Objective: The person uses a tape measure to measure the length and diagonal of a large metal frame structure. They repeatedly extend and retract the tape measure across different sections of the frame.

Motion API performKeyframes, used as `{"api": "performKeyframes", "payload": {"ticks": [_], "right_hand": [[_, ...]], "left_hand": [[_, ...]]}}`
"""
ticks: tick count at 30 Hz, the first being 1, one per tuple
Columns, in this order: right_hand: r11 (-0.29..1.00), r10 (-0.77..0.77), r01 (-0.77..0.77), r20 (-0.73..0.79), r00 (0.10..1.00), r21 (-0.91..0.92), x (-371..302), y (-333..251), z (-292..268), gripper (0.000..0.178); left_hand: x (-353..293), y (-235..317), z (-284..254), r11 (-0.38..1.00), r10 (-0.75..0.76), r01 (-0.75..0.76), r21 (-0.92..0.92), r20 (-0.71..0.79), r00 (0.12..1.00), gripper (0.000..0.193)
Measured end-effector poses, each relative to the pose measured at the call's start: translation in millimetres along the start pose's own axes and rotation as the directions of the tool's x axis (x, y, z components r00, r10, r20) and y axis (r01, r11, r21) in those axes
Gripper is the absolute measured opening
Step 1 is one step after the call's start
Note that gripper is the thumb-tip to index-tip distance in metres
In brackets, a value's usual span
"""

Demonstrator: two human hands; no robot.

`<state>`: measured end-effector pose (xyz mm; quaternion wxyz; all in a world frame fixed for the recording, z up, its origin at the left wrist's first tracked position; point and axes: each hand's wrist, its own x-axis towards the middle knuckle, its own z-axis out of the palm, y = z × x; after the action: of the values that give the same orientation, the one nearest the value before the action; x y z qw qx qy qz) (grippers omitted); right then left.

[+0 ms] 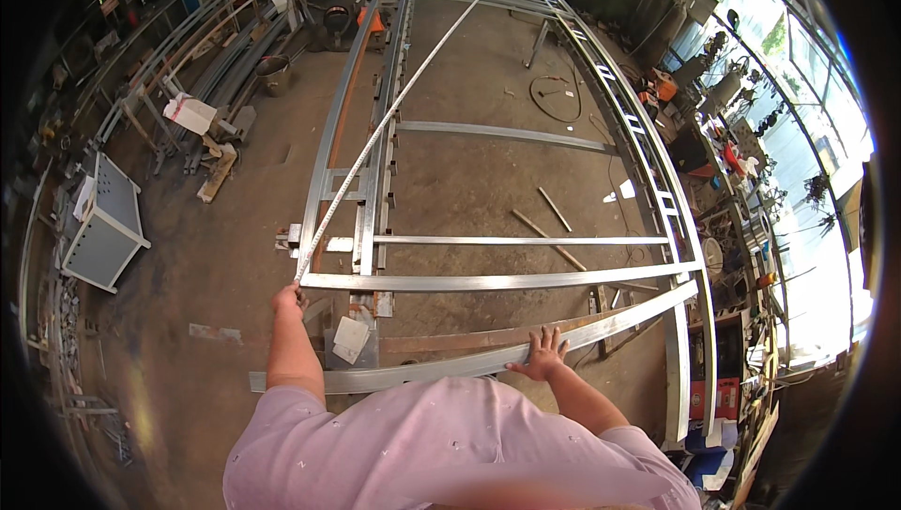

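Note:
My left hand (pixel 289 300) is closed at the near left corner of a long metal frame, pinching the end of a pale measuring tape (pixel 399 102). The tape runs taut and diagonally across the frame to its far right end. Under it, the frame's near crossbar (pixel 488 280) reaches from my left hand to the right side rail (pixel 643 149). My right hand (pixel 544 355) lies with fingers spread on a loose-looking silver beam (pixel 619 324) close to my body. That beam slants up to the right, and my shirt hides part of it.
Two people, partly seen, stand beyond the frame's far end. Metal bars (pixel 253 60), a bucket (pixel 274 76) and a grey metal cabinet (pixel 111 221) are at the left. Loose rods (pixel 548 240) and a cable (pixel 554 97) lie inside the frame. Cluttered shelves (pixel 732 182) line the right.

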<state>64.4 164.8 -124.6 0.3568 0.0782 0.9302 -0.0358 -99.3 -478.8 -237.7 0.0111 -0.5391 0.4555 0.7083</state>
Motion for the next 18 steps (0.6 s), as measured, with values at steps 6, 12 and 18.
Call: {"api": "performKeyframes", "payload": {"ticks": [6,12,18], "right_hand": [[1.000,0.001,-0.001,0.005,1.000,0.014,-3.6,-3.4,-5.6,0.134],[1.000,-0.001,0.001,0.000,1.000,0.013,-0.2,-0.1,-1.0,0.135],[1.000,0.000,0.000,0.000,1.000,0.009,0.2,-0.3,-1.9,0.135]], "left_hand": [[2.2,1.7,-2.4,0.999,-0.004,0.004,0.046,0.018,1.000,0.017],[-3.9,2.6,2.8,1.000,0.001,-0.001,0.021,-0.013,1.000,0.020],[-12.0,3.1,2.4,1.000,0.006,-0.006,0.030,-0.014,1.000,0.022]]}}
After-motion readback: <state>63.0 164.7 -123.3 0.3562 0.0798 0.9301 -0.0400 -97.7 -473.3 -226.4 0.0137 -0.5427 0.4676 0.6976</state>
